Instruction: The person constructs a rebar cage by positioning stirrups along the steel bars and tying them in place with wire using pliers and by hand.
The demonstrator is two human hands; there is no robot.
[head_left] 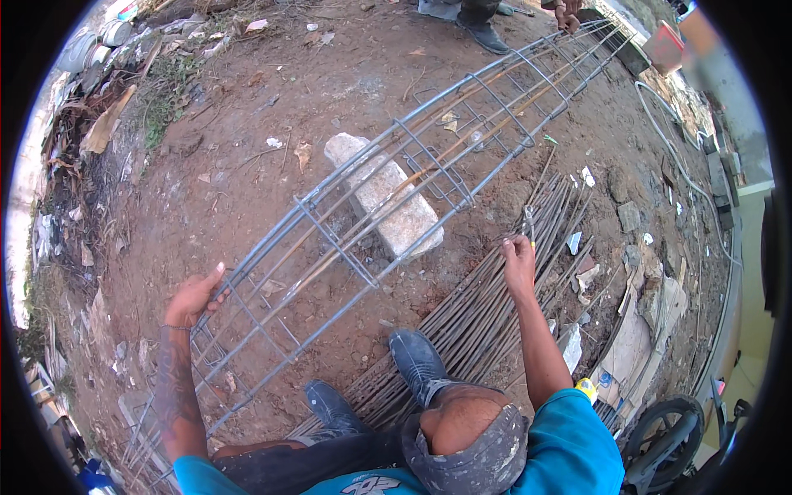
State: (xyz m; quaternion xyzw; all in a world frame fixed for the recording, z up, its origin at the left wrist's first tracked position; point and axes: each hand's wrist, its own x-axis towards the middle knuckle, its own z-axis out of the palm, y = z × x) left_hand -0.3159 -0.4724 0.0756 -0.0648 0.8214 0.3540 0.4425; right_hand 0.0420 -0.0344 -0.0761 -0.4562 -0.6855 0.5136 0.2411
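Note:
A long rebar cage (371, 216), made of bars and square stirrups, slants from the lower left to the upper right. My left hand (196, 299) curls round its outer bar near the lower end, thumb up. On the near side of the cage, my right hand (518, 257) is closed on what look like pincers (530, 221), grey-headed with a bit of yellow; the fingers partly hide them. That hand is apart from the cage, above a pile of loose steel rods (487, 301). A pale concrete block (386, 194) lies beneath the cage's middle.
At the far end, another person's hand (568, 15) is at the cage, and their dark boot (485, 35) stands beside it. My boots (417, 361) are by the rods. Cardboard scraps (639, 330), a hose (689, 165) and a wheel (664, 441) lie rightward; debris (107, 124) borders the left.

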